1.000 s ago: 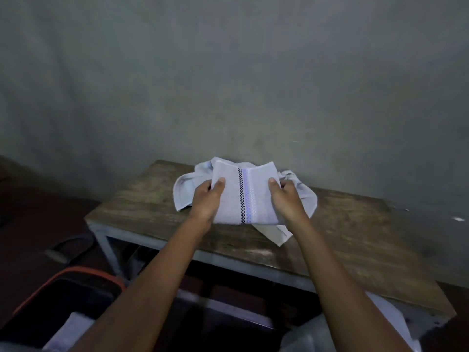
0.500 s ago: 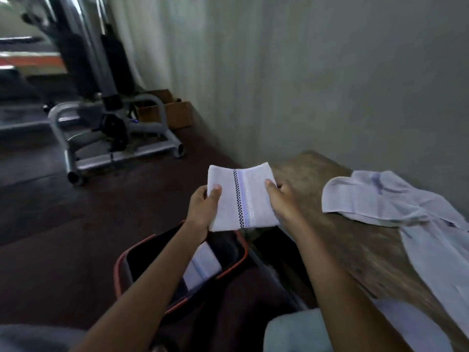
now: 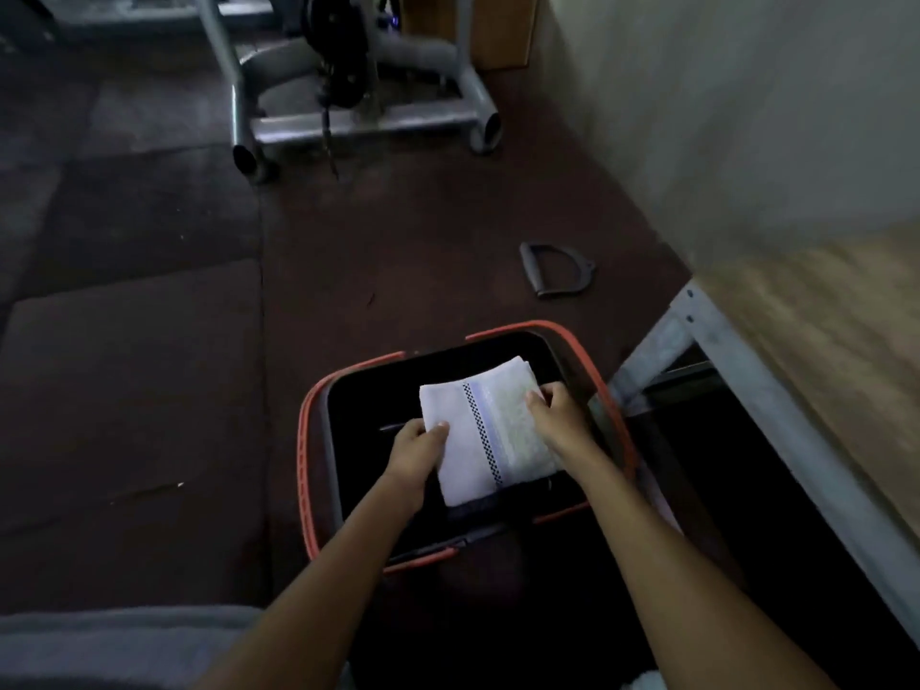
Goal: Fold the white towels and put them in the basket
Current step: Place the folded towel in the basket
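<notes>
- Left hand (image 3: 415, 448): I have its fingers (image 3: 438, 430) closed on the near-left edge of the folded towel (image 3: 485, 433), thumb on top.
- Folded towel: white with a checked and blue stripe, held flat between both hands, inside the opening of the basket (image 3: 302, 450). I cannot tell whether it rests on the contents or hangs just above them.
- Right hand (image 3: 552, 415): fingers closed on the far-right edge of the towel, thumb on top.
- Basket: dark, with an orange rim, on the floor (image 3: 149, 390) just left of the worktop (image 3: 821, 331). Its interior is too dark to show what lies beneath the towel.
- Risk 1: if I release one hand before the other, I judge the free side could drop and open the fold.
- Risk 2: if I release while the towel is tilted or off-centre, it could slide against the basket wall and bunch.
- Risk 3: the dark interior hides the landing surface, so an uneven stack below could tip the towel.
- Surface and room: dark matted floor, with a grey handle (image 3: 557, 268) lying far right of the basket. A grey metal frame (image 3: 358, 117) stands far behind. A pale wall (image 3: 747, 117) runs on the right, above the wooden worktop on metal legs.
</notes>
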